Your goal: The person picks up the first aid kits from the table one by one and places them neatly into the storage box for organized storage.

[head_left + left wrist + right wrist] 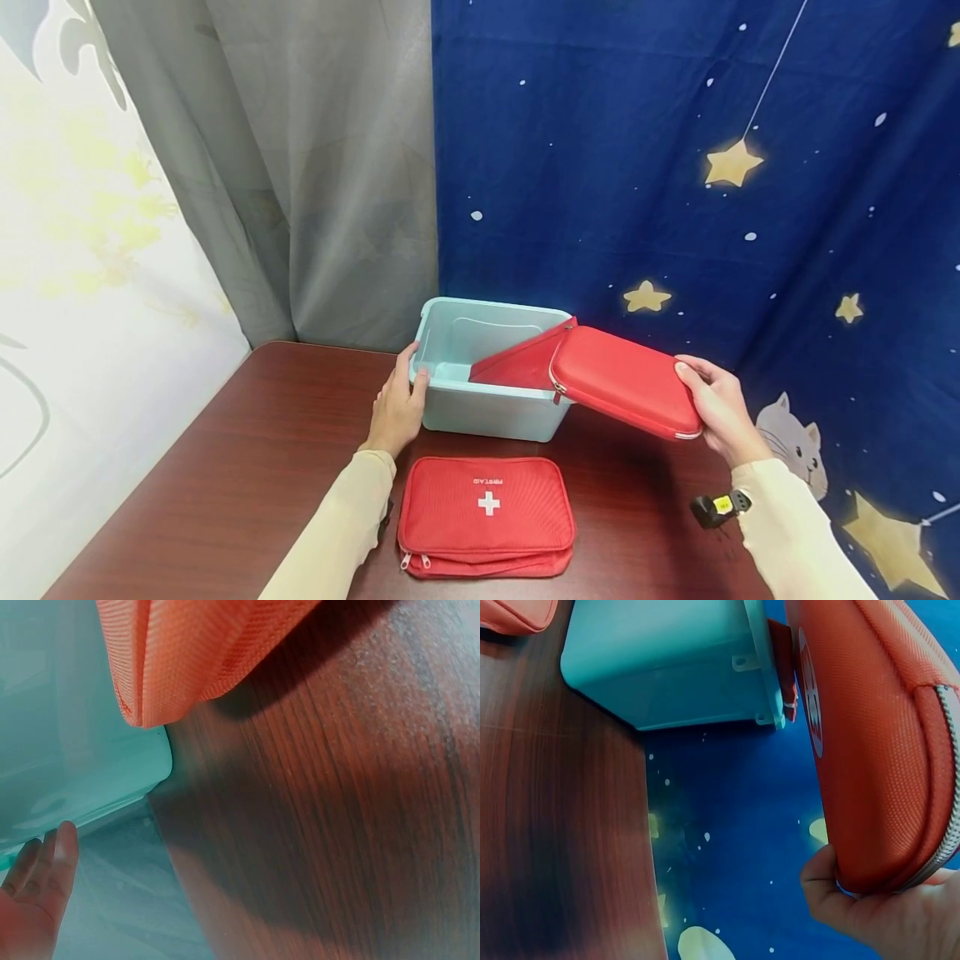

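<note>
While a first-aid pouch (487, 517) is seen lying flat on the near table (262, 467), the bin's (491, 417) left rim is touched by the left hand (396, 412), fingers extended. Now a tilted red case (630, 375) is pinched by the right hand (723, 408) at the right rim; its white emblem (810, 694) is revealed only by the right wrist view. Inside, another red item (517, 358) is slanted rightward. Bare wood is spread leftward, bounded at the far edge by grey curtain (360, 167).
</note>
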`<state>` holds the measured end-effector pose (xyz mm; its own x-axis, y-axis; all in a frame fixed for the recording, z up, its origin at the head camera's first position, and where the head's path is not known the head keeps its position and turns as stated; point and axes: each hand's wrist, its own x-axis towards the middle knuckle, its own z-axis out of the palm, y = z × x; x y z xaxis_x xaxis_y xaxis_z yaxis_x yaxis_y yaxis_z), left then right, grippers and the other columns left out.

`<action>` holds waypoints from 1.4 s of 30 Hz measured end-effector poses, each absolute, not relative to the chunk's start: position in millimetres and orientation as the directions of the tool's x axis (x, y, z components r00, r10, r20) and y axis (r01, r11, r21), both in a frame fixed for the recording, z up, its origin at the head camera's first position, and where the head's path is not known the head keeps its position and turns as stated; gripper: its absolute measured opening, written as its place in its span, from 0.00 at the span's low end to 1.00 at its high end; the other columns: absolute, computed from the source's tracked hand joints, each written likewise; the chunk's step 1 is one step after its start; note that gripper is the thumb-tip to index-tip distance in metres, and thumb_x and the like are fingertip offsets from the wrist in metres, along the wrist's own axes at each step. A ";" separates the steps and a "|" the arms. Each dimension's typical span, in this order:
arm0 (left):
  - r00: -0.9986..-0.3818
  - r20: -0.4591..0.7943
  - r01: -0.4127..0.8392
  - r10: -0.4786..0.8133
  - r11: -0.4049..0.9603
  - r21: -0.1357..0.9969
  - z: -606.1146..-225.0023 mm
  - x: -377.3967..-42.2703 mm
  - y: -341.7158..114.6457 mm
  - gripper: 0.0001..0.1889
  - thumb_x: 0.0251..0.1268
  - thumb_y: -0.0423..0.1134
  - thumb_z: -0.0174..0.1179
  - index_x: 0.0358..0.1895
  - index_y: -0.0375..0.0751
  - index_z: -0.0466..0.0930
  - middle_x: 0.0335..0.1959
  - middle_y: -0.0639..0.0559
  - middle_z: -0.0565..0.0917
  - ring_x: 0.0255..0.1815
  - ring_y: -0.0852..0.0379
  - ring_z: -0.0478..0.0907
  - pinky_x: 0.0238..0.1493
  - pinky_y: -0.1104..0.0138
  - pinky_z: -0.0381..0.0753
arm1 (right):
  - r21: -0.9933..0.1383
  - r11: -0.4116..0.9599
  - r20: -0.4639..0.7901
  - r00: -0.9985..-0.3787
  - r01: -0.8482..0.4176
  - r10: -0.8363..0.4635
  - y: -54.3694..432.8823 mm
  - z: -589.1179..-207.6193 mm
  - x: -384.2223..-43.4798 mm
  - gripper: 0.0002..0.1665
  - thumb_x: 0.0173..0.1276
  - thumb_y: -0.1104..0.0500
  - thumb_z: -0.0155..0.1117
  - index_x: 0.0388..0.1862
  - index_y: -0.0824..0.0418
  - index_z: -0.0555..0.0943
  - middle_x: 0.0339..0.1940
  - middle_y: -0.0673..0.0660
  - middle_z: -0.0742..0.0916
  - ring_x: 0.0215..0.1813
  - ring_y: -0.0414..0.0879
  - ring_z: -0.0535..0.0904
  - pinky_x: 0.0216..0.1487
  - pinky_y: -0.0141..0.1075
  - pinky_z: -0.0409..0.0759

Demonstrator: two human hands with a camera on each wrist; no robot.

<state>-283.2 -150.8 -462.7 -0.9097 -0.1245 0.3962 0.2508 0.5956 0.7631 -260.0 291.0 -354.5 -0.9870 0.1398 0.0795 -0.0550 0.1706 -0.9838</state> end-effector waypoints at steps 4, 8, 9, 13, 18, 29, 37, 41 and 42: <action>-0.913 0.390 0.249 -0.123 0.590 0.768 -462.9 -282.7 -151.1 0.27 0.78 0.55 0.42 0.77 0.63 0.54 0.70 0.44 0.70 0.64 0.41 0.74 0.59 0.40 0.71 | -0.979 0.199 0.068 -0.988 -0.039 0.141 285.4 -351.3 -264.0 0.32 0.78 0.55 0.55 0.72 0.73 0.63 0.37 0.39 0.80 0.33 0.33 0.82 0.35 0.29 0.83; -0.916 0.383 0.245 -0.124 0.583 0.774 -462.9 -282.3 -151.4 0.27 0.78 0.55 0.41 0.77 0.63 0.54 0.71 0.45 0.70 0.65 0.42 0.73 0.60 0.39 0.70 | -0.976 0.213 0.073 -0.988 -0.042 0.138 279.0 -347.2 -267.5 0.32 0.78 0.56 0.54 0.72 0.73 0.64 0.39 0.40 0.79 0.34 0.32 0.82 0.36 0.29 0.83; -0.916 0.381 0.244 -0.124 0.583 0.775 -463.0 -282.4 -151.3 0.27 0.78 0.55 0.41 0.77 0.63 0.54 0.71 0.45 0.70 0.65 0.42 0.73 0.60 0.39 0.70 | -0.975 0.220 0.074 -0.988 -0.042 0.138 277.3 -346.0 -268.3 0.31 0.78 0.56 0.54 0.72 0.73 0.64 0.40 0.41 0.79 0.34 0.32 0.81 0.36 0.29 0.83; -0.916 0.380 0.241 -0.127 0.584 0.775 -463.4 -282.7 -151.1 0.27 0.78 0.55 0.41 0.77 0.63 0.54 0.71 0.45 0.70 0.65 0.41 0.73 0.60 0.39 0.70 | -0.967 0.253 0.072 -0.986 -0.032 0.150 270.0 -341.4 -272.4 0.30 0.78 0.56 0.53 0.72 0.72 0.65 0.43 0.45 0.78 0.35 0.31 0.81 0.37 0.27 0.82; -0.916 0.380 0.243 -0.125 0.580 0.777 -463.1 -281.9 -151.1 0.27 0.79 0.55 0.41 0.77 0.63 0.54 0.72 0.45 0.69 0.66 0.42 0.72 0.61 0.39 0.70 | -0.961 0.273 0.078 -0.983 -0.030 0.165 260.0 -335.7 -278.7 0.29 0.77 0.55 0.54 0.70 0.71 0.68 0.41 0.43 0.80 0.34 0.31 0.80 0.36 0.27 0.82; -0.910 0.393 0.249 -0.131 0.586 0.771 -463.2 -283.7 -151.4 0.27 0.78 0.54 0.42 0.77 0.64 0.55 0.71 0.45 0.70 0.65 0.42 0.73 0.59 0.40 0.71 | -0.959 0.283 0.068 -0.972 -0.002 0.224 238.7 -332.3 -288.3 0.27 0.77 0.58 0.52 0.69 0.71 0.70 0.58 0.64 0.77 0.34 0.30 0.78 0.36 0.24 0.80; -0.911 0.392 0.248 -0.130 0.586 0.771 -462.8 -284.0 -151.2 0.27 0.78 0.54 0.42 0.77 0.64 0.54 0.72 0.45 0.69 0.65 0.42 0.73 0.59 0.40 0.71 | -0.962 0.270 0.017 -0.974 0.045 0.225 228.4 -329.7 -293.7 0.27 0.78 0.56 0.52 0.71 0.68 0.69 0.63 0.68 0.76 0.33 0.31 0.79 0.37 0.25 0.81; -0.912 0.390 0.247 -0.130 0.585 0.772 -462.8 -284.5 -150.6 0.27 0.79 0.54 0.42 0.77 0.64 0.54 0.72 0.46 0.69 0.65 0.42 0.73 0.59 0.40 0.71 | -0.961 0.273 0.022 -0.974 0.042 0.227 222.4 -327.7 -295.8 0.26 0.78 0.57 0.52 0.70 0.68 0.70 0.62 0.68 0.77 0.32 0.32 0.80 0.36 0.26 0.81; -0.912 0.389 0.247 -0.130 0.585 0.773 -462.8 -284.5 -150.4 0.27 0.79 0.54 0.42 0.77 0.64 0.54 0.72 0.46 0.69 0.65 0.42 0.73 0.59 0.40 0.71 | -0.961 0.274 0.024 -0.974 0.040 0.227 221.0 -327.6 -296.7 0.26 0.78 0.57 0.52 0.70 0.69 0.70 0.62 0.68 0.77 0.32 0.32 0.80 0.36 0.26 0.81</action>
<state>-284.5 -150.4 -462.8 -0.9120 -0.1297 0.3891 0.2465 0.5849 0.7727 -296.7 221.0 -327.6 -0.9737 0.2267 0.0243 0.0397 0.2737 -0.9610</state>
